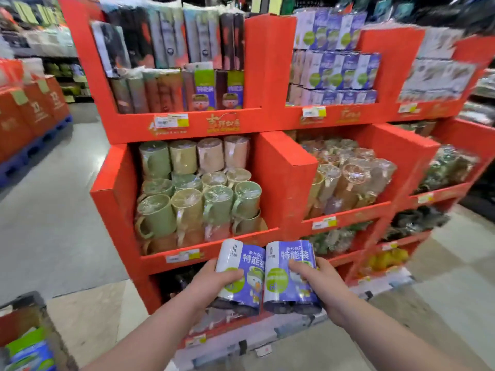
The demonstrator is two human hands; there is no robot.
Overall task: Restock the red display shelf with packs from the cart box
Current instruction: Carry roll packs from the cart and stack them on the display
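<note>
I hold two purple-and-white packs side by side in front of the red display shelf point(270, 76). My left hand point(211, 282) grips the left pack point(241, 266) with the thumb across its front. My right hand point(318, 279) grips the right pack point(290, 269) the same way. Both packs hang at the height of the shelf's lower tiers. Matching purple-and-white packs point(337, 73) are stacked in the upper middle compartment. The cart box point(24, 341) shows at the bottom left corner with green and blue packs inside.
Wrapped green and beige mugs point(198, 194) fill the compartment right ahead, and wrapped cups point(348, 178) sit to its right. Tall rolled packs point(171, 62) stand in the upper left compartment. Orange boxes on a blue pallet point(29, 124) line the left aisle.
</note>
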